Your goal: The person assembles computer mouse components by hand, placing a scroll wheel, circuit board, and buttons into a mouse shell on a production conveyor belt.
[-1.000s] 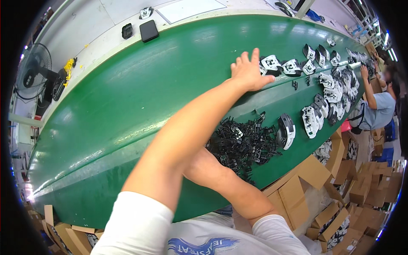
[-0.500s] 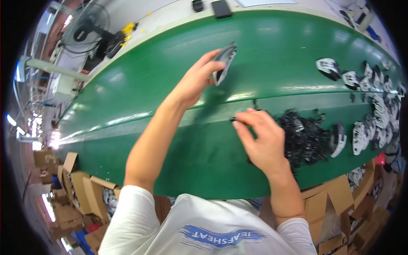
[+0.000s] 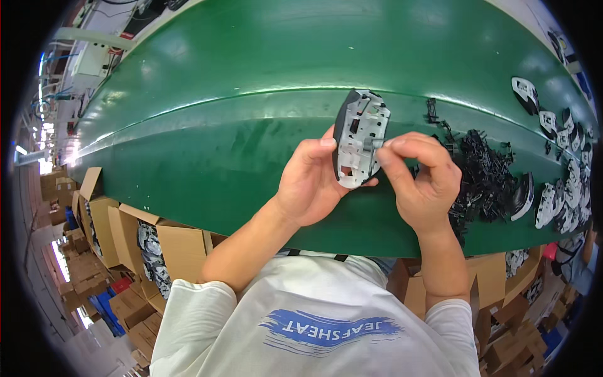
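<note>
In my left hand is a computer mouse shell, held upright by its left side and lower end. Its pale grey inside, with posts and slots, faces me, and its outer side is black. My right hand pinches thumb and forefinger together at the shell's right edge. Whatever lies between those fingertips is too small and covered to make out. Just right of this hand spreads a heap of small black plastic parts.
Several mouse shells lie along the right side of the green table, one black-and-white shell beside the heap. A few black parts lie behind the heap. Open cardboard boxes with shells stand below the near edge.
My left hand has brought the mouse shell nearer and turned its inside toward me. My right hand, earlier apart with a small black part in its fingertips, now meets the shell's edge.
</note>
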Motion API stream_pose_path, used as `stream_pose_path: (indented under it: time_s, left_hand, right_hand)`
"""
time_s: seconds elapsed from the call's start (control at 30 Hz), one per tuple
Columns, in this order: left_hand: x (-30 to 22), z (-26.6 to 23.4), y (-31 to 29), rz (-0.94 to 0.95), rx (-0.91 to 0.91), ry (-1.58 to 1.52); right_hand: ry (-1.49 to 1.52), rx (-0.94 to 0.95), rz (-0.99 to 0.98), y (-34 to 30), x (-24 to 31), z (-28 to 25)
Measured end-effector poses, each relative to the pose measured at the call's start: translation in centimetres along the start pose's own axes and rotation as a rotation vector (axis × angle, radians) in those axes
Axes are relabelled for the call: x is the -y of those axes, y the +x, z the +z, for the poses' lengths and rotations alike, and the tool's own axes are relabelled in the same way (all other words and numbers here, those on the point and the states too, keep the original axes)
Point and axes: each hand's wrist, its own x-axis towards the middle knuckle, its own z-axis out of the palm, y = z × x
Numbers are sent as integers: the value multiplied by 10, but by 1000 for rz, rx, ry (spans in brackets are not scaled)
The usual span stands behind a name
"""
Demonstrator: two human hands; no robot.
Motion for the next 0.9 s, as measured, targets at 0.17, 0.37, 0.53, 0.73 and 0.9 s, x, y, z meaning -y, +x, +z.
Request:
stream_pose_path:
  time_s: [0.17, 0.37, 0.53, 0.73, 0.9]
  left_hand:
    - [10, 15, -9, 12, 4, 72]
    - [8, 29, -1, -28, -77, 298]
    - [12, 32, -5, -28, -92, 339]
    - [12, 28, -3, -13, -68, 192]
    - [10, 26, -3, -12, -77, 269]
  right_hand:
    - [-372, 77, -306, 15, -7, -11]
    - [-351, 117, -280, 16, -7, -18]
    - [-331, 61, -319, 14, -14, -14]
    - [-270, 30, -271, 11, -11, -11]
    - [-292, 91, -313, 13, -10, -10]
